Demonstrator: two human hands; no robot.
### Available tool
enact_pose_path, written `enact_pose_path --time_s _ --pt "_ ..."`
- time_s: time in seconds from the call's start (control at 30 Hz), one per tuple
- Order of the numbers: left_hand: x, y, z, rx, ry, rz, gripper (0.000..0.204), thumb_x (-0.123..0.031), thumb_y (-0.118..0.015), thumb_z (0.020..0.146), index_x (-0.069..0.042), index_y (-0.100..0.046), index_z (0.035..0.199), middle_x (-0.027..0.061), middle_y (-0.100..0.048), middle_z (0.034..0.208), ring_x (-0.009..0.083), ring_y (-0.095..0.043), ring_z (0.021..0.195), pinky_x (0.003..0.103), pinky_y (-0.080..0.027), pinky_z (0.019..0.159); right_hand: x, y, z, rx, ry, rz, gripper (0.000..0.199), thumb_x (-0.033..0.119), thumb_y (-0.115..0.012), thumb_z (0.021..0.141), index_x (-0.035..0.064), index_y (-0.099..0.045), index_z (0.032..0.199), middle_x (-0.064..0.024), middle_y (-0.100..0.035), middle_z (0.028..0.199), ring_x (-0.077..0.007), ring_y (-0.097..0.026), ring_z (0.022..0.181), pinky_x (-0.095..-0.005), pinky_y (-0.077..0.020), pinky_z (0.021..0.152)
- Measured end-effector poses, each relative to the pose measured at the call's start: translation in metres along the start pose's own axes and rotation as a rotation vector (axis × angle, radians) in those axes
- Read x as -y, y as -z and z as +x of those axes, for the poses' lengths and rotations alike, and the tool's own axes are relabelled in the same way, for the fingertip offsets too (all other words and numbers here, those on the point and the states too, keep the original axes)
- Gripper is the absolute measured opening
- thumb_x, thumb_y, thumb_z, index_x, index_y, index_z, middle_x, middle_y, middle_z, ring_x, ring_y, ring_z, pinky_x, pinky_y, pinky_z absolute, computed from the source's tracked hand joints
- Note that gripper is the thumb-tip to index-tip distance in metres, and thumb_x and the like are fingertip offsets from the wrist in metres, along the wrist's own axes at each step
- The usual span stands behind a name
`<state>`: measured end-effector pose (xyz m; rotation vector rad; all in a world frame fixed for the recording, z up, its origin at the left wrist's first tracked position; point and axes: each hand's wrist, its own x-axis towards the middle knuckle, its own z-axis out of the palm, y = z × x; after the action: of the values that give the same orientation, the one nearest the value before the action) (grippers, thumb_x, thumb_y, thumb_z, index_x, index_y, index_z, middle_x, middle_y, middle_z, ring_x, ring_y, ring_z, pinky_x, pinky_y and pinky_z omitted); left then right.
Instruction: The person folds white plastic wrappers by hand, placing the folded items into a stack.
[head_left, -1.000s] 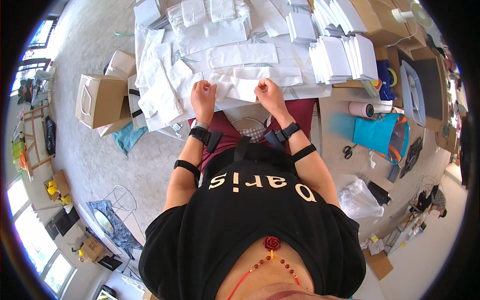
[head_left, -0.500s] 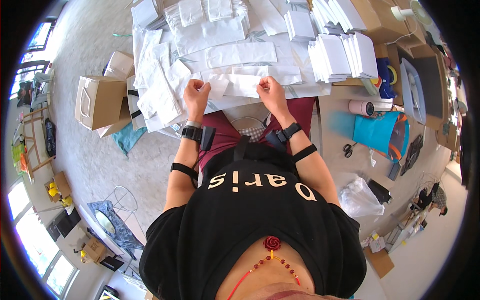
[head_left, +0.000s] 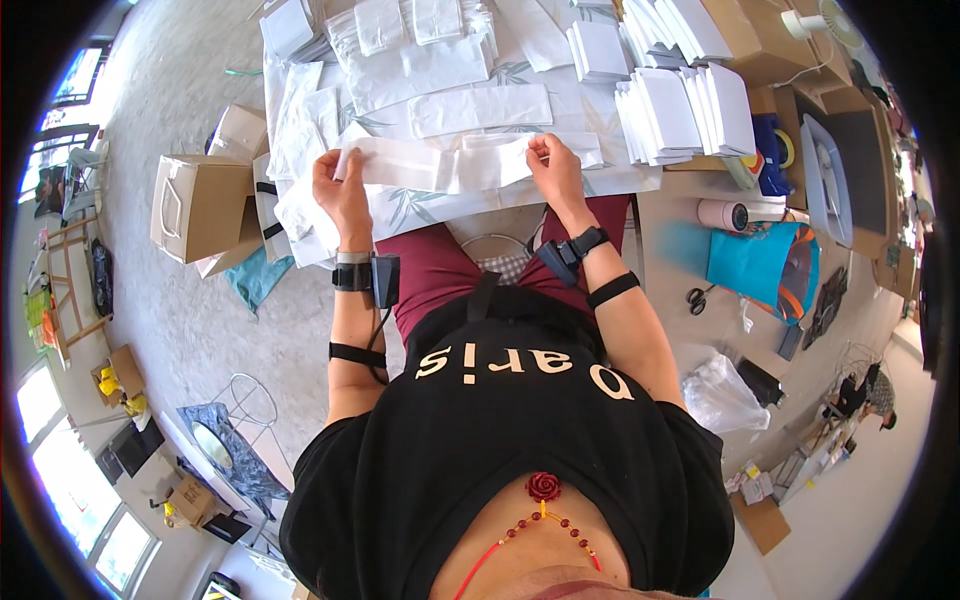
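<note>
Stretched between both hands, just above the near edge of the table point(head_left: 610, 183), is a long thin white strip point(head_left: 405, 166) with a crease or seam near its middle. I cannot tell whether it is paper or plastic film. My left hand point(head_left: 341, 195) pinches the strip's left end, and my right hand point(head_left: 558, 178) pinches the right end. Beyond it lies a flat white piece point(head_left: 480, 110); another white piece point(head_left: 580, 150) is partly hidden behind the strip. Loose white pieces point(head_left: 305, 115) are heaped past my left hand.
A pile of flat white sleeves point(head_left: 410, 75) covers the table's far side. Stacks of folded white packets point(head_left: 670, 115) stand at the right. Cardboard boxes point(head_left: 200, 205) sit on the floor at left. To the right are a pink bottle point(head_left: 722, 214), blue bag point(head_left: 755, 268) and scissors point(head_left: 696, 299).
My left hand has moved left and my right hand slightly up and to the right. The white strip now spans a wider gap, and more of its left part shows.
</note>
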<state>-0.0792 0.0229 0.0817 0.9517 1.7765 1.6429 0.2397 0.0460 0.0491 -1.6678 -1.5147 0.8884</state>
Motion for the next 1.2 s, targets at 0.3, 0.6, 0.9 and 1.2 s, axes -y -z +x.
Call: enact_pose_path --time_s 0.3,0.6,0.9,1.2 --pt "-0.038 0.006 0.015 -0.165 -0.116 -0.098 0.025 -0.008 -0.077 0.094 0.003 -0.06 0.11 0.008 -0.069 0.099 0.0133 -0.066 0.087 0.025 -0.054 0.079 -0.004 0.001 0.004 -0.05 0.034 0.022 0.012 0.009 -0.07 0.092 0.0019 -0.068 0.102 -0.0114 -0.075 0.09 -0.0247 -0.074 0.079 -0.0364 -0.0577 0.074" --pt "-0.05 0.01 0.026 -0.26 -0.159 -0.177 0.028 -0.009 -0.077 0.094 0.003 -0.058 0.112 0.009 -0.067 0.101 0.013 -0.065 0.088 0.025 -0.054 0.079 -0.018 0.001 0.006 -0.062 0.022 -0.012 0.012 0.008 -0.071 0.091 0.0023 -0.067 0.101 -0.0113 -0.075 0.089 -0.025 -0.074 0.079 -0.0374 -0.0575 0.074" --pt "-0.062 0.013 0.025 -0.327 -0.185 -0.245 0.028 -0.008 -0.078 0.092 0.002 -0.058 0.108 0.0078 -0.064 0.1 0.0137 -0.064 0.088 0.026 -0.054 0.08 -0.027 -0.006 0.008 -0.108 0.049 -0.002 0.018 0.005 -0.072 0.088 0.0024 -0.066 0.105 -0.0122 -0.074 0.087 -0.0262 -0.073 0.078 -0.0381 -0.0572 0.074" --pt "-0.057 0.025 0.016 -0.391 -0.154 -0.087 0.027 -0.007 -0.076 0.091 0.002 -0.057 0.108 0.0079 -0.062 0.101 0.0133 -0.062 0.087 0.025 -0.054 0.079 -0.03 -0.008 0.007 -0.05 -0.059 0.006 0.038 0.001 -0.071 0.084 0.0011 -0.061 0.121 -0.0135 -0.072 0.087 -0.0265 -0.072 0.078 -0.0382 -0.057 0.073"
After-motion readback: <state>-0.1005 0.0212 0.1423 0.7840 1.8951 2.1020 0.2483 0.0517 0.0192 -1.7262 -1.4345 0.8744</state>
